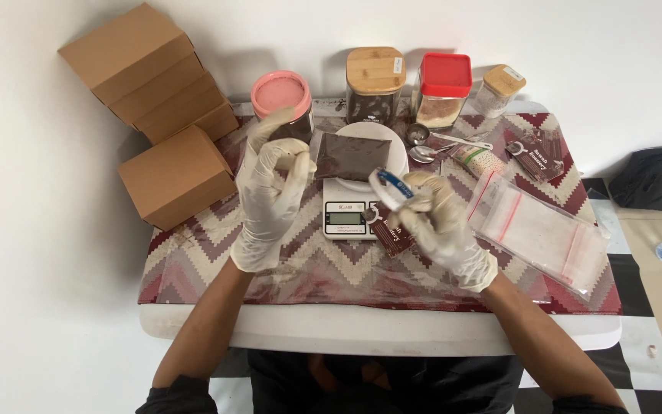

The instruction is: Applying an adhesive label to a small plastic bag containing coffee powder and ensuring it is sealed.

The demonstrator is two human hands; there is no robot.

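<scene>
My left hand (270, 188), in a white glove, is raised above the table with thumb and forefinger pinched together; I cannot make out anything between them. My right hand (438, 218), also gloved, holds a roll of tape (389, 188) with a blue and white rim, and a small dark maroon label card (392, 234) hangs under it. Just behind both hands stands a white digital scale (346, 217) with a round white pan (400, 157). A clear bag of dark brown powder (350, 157) lies on the pan.
Behind the scale stand a pink-lidded jar (281, 96), a wooden-lidded jar (375, 80), a red-lidded container (443, 88) and a small jar (499, 88). Metal spoons (430, 149) and more label cards (538, 157) lie right of it. Clear zip bags (542, 230) sit at right, cardboard boxes (170, 172) at left.
</scene>
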